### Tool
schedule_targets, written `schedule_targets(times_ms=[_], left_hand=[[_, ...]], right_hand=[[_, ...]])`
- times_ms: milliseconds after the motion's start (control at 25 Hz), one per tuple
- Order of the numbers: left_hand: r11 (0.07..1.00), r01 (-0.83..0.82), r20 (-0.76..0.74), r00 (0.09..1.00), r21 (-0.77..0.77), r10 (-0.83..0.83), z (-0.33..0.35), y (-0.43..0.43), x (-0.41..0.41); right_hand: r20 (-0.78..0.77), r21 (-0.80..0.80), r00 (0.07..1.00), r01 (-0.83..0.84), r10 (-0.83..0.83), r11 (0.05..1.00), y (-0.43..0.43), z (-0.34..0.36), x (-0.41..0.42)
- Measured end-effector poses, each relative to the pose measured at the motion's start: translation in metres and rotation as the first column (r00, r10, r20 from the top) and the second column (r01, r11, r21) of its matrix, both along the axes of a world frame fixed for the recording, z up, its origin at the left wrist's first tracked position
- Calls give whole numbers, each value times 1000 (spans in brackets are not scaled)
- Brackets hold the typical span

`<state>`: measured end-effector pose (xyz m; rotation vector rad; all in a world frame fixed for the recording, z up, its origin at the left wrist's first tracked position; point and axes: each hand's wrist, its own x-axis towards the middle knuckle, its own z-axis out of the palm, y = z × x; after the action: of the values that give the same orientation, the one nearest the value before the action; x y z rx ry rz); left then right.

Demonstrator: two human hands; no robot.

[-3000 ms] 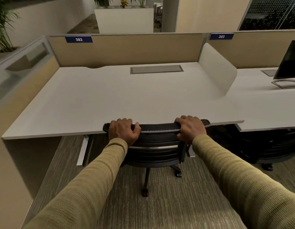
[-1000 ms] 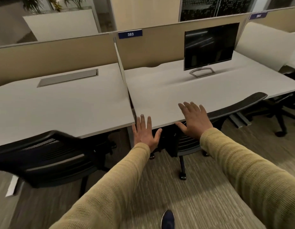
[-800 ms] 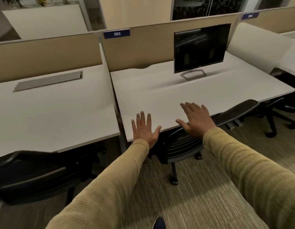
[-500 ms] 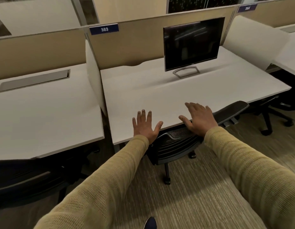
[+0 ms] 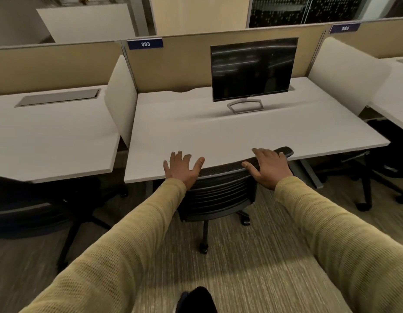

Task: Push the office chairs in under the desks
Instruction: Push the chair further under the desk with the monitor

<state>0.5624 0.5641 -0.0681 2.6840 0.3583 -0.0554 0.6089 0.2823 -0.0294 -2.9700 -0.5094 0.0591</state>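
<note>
Reaching toward black mesh-backed office chair (image 5: 221, 190) at frame centre, backrest just below front edge of white rectangular desk (image 5: 241, 129). Left hand (image 5: 181, 169), right hand (image 5: 269, 167) spread open, nothing gripped. Easy rolling on castors expected; stiff top rail best held.

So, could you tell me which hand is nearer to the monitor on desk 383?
Right. The right hand rests on the chair back's right end, roughly below the monitor; the left hand hovers spread at its left end, farther aside.
</note>
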Motion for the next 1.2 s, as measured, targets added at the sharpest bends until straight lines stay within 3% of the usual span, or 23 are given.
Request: schedule_targets(times_ms=[200,440,600,880,1200], left_hand=[[971,-53,-93,993,232,76,-13,-44,3],[902,-127,-96,979,413,182,-21,-59,36],[891,-162,-93,971,424,221,-25,-66,31],[870,-205,-23,970,448,240,-31,-101,11],[860,-286,-6,948,422,319,-27,-167,-31]], right_hand=[[-6,3,999,-50,50,999,-35,-6,25],[-35,-48,990,-136,135,990,-58,-20,73],[-162,-85,971,-192,177,978,-60,-21,95],[-144,-121,963,-246,228,962,-90,-39,83],[-235,-118,919,-350,316,929,-140,-36,42]])
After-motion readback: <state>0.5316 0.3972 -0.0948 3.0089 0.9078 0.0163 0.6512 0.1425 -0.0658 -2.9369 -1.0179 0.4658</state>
